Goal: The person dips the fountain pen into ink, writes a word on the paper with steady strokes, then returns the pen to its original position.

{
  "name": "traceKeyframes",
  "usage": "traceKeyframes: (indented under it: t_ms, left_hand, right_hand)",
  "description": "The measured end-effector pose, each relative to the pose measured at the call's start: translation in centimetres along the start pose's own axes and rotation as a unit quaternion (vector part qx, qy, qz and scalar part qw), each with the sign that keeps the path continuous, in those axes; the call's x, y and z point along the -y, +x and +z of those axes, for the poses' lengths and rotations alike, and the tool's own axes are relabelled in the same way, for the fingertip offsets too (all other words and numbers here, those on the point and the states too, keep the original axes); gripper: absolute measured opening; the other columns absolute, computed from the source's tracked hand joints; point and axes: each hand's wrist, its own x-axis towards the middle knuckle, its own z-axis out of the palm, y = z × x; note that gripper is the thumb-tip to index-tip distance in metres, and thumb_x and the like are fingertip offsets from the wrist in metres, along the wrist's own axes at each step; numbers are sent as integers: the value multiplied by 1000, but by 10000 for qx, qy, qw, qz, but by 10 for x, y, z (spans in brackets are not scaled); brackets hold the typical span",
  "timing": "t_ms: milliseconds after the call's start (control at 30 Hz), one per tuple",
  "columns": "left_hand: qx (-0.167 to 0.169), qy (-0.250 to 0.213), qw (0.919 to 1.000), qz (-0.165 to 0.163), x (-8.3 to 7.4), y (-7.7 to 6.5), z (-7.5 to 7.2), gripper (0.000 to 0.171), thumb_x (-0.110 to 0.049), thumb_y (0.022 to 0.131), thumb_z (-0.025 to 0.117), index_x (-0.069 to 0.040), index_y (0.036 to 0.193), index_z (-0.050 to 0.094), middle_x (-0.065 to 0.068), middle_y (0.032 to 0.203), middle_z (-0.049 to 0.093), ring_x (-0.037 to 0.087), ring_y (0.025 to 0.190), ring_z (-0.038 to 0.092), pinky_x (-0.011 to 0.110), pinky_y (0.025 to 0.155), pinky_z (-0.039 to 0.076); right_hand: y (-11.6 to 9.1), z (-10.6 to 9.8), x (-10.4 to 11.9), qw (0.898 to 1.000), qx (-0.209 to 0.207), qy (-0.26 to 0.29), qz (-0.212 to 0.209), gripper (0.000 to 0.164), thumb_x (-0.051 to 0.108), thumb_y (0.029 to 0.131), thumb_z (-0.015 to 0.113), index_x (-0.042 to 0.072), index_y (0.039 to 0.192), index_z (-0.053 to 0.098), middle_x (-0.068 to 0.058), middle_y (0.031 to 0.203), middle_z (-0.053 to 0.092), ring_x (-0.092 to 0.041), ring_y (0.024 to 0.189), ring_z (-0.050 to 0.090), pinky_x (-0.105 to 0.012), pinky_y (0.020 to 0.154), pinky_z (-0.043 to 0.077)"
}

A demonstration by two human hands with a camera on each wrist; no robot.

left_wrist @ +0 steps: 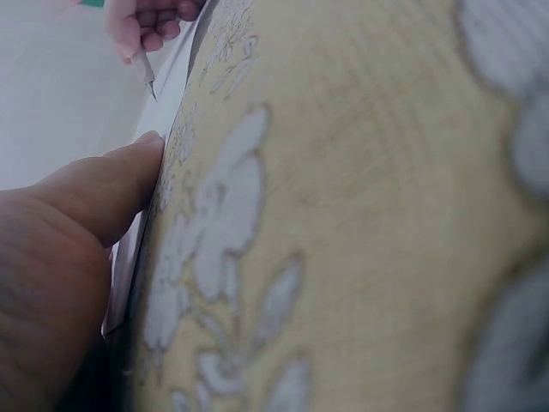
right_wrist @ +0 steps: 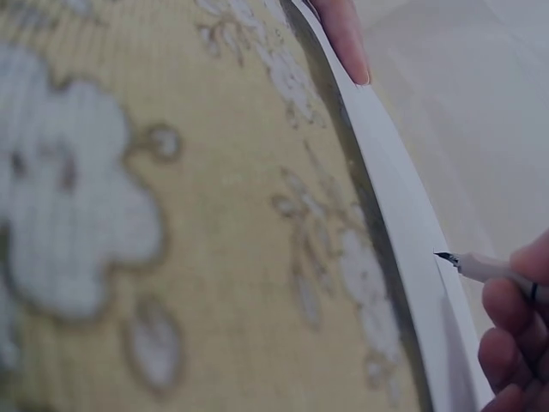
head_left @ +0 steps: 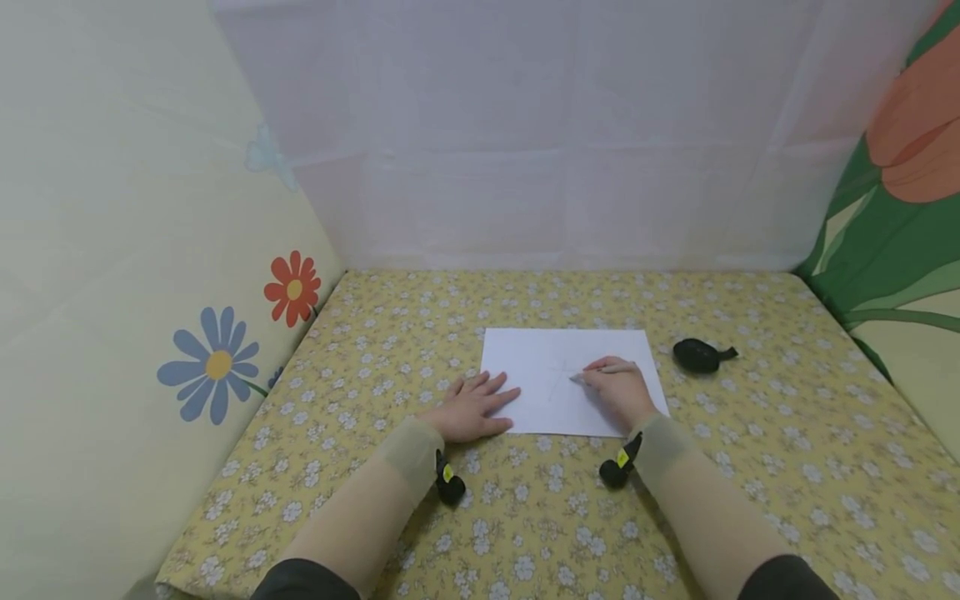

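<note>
A white sheet of paper (head_left: 536,350) lies on the flowered tablecloth, with faint thin lines near its middle. My left hand (head_left: 472,410) rests flat with spread fingers over the sheet's lower left corner. Over the right half of the paper, my right hand (head_left: 621,390) pinches a pale fountain pen (right_wrist: 485,268) between thumb and fingers. Its dark nib (right_wrist: 444,257) points left and down at the paper; whether it touches cannot be told. The left wrist view shows my left thumb (left_wrist: 129,176) at the paper's edge.
Right of the paper sits a small black rounded object (head_left: 697,356) with a short tab. The yellow flowered tablecloth (head_left: 405,333) covers the table. A pale cloth backdrop (head_left: 562,167) hangs behind, and flower-printed panels (head_left: 112,208) stand at both sides.
</note>
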Motion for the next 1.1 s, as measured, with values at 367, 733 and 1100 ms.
traceKeyframes:
  t_ms: [367, 733, 1100]
  left_hand:
    - [-32, -9, 10000, 16, 1, 1, 2, 58, -58, 85, 26, -35, 137, 12, -1, 143, 0, 25, 128, -2, 53, 96, -2]
    - [-25, -79, 10000, -13, 0, 0, 1, 58, -58, 85, 26, -35, 137, 12, -1, 143, -1, 24, 128, -4, 53, 96, -3]
    - [-61, -19, 10000, 29, -1, -1, 0, 58, -57, 86, 28, -34, 137, 13, 0, 143, 1, 25, 128, -2, 54, 96, -2]
  right_hand:
    - [-4, -4, -1, 10000, 20, -62, 41, 22, 32, 74, 65, 13, 85, 62, -7, 84, 56, -21, 75, 49, -32, 65, 40]
    - [-5, -8, -3, 9999, 68, -77, -2, 21, 29, 74, 65, 11, 84, 62, -7, 81, 57, -21, 74, 50, -32, 65, 41]
    - [-7, -12, -1, 10000, 28, -43, 66, 19, 23, 74, 63, 7, 83, 61, -7, 77, 58, -21, 70, 52, -30, 62, 42]
